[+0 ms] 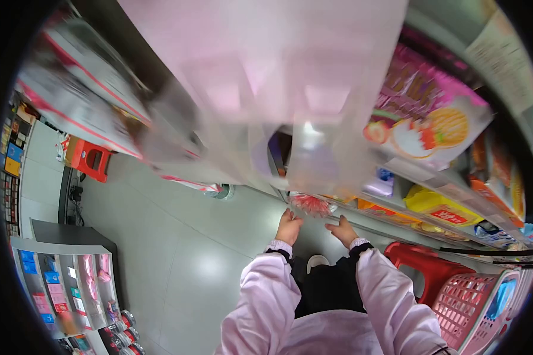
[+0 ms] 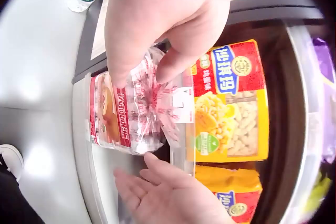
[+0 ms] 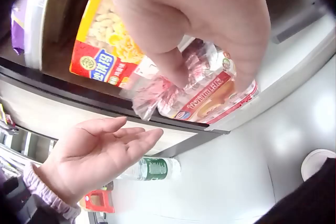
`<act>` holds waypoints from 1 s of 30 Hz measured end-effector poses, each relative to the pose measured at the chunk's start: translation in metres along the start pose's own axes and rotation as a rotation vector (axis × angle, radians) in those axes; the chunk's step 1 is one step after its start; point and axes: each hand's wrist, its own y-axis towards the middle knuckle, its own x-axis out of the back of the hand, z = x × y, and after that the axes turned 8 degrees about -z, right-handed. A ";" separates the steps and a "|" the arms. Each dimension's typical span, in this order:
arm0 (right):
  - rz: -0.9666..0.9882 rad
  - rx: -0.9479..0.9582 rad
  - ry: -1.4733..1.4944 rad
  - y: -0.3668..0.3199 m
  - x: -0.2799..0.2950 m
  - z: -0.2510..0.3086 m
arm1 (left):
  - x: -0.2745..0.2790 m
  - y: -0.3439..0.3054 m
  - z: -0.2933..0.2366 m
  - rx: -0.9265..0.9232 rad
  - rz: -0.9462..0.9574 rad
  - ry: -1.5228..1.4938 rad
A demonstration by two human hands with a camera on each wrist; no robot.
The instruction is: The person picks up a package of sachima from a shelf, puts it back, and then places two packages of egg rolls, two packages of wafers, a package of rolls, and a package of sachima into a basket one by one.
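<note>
A clear, red-printed bag of bread (image 2: 111, 113) with a gathered top lies at the end of a low shelf; it also shows in the right wrist view (image 3: 210, 95). My left hand (image 1: 289, 228) is at one side of the bag, its fingers loosely extended (image 3: 102, 153). On the other side is my right hand (image 1: 342, 231), palm turned up and fingers relaxed (image 2: 165, 190). Both hands are close to the bag, and neither grips it. In each wrist view the near hand overlaps part of the bag.
Yellow-and-red snack packs (image 2: 231, 103) stand beside the bread. A green-labelled water bottle (image 3: 155, 169) is on the floor by the shelf end. Shelves with a pink snack bag (image 1: 426, 106) rise at right, above a red stool (image 1: 405, 260) and a pink basket (image 1: 465, 307).
</note>
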 end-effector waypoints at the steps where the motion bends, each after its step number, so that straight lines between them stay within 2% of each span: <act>1: 0.054 0.046 -0.008 -0.019 0.009 0.012 | 0.002 -0.011 0.000 0.006 -0.008 -0.022; 3: 0.074 0.016 -0.077 -0.028 0.008 -0.005 | 0.006 -0.038 -0.005 0.046 -0.007 0.031; 5: 0.169 -0.086 -0.017 -0.073 0.019 0.021 | 0.007 -0.077 -0.014 0.085 -0.024 0.080; 6: 0.223 -0.070 -0.061 -0.084 0.022 0.023 | 0.007 -0.098 -0.018 0.103 -0.039 0.089; 7: 0.224 0.058 -0.244 -0.083 0.018 0.007 | 0.006 -0.120 -0.024 0.119 -0.051 0.102; 8: 0.245 -0.030 -0.198 -0.117 0.027 0.037 | 0.004 -0.145 -0.035 0.139 -0.085 0.125; 9: 0.239 0.141 -0.361 -0.120 0.023 0.030 | 0.000 -0.170 -0.046 0.157 -0.120 0.148; 13: 0.418 -0.164 0.023 -0.216 0.041 0.105 | 0.001 -0.234 -0.073 0.226 -0.143 0.172; 17: 0.587 -0.117 0.038 -0.292 0.072 0.168 | -0.019 -0.307 -0.124 0.222 -0.145 0.183; 19: 0.651 -0.019 0.002 -0.324 0.093 0.195 | -0.021 -0.333 -0.141 0.197 -0.114 0.216; 22: 0.667 0.322 -0.156 -0.341 0.116 0.202 | -0.019 -0.367 -0.157 0.136 -0.030 0.267; 25: 0.675 0.336 -0.121 -0.348 0.134 0.204 | -0.009 -0.403 -0.177 0.102 0.064 0.283; 29: 0.479 0.643 -0.266 -0.369 0.163 0.222 | -0.010 -0.433 -0.207 0.040 0.083 0.267; 30: 0.450 0.644 -0.354 -0.380 0.171 0.235 | -0.012 -0.438 -0.212 0.024 0.085 0.278</act>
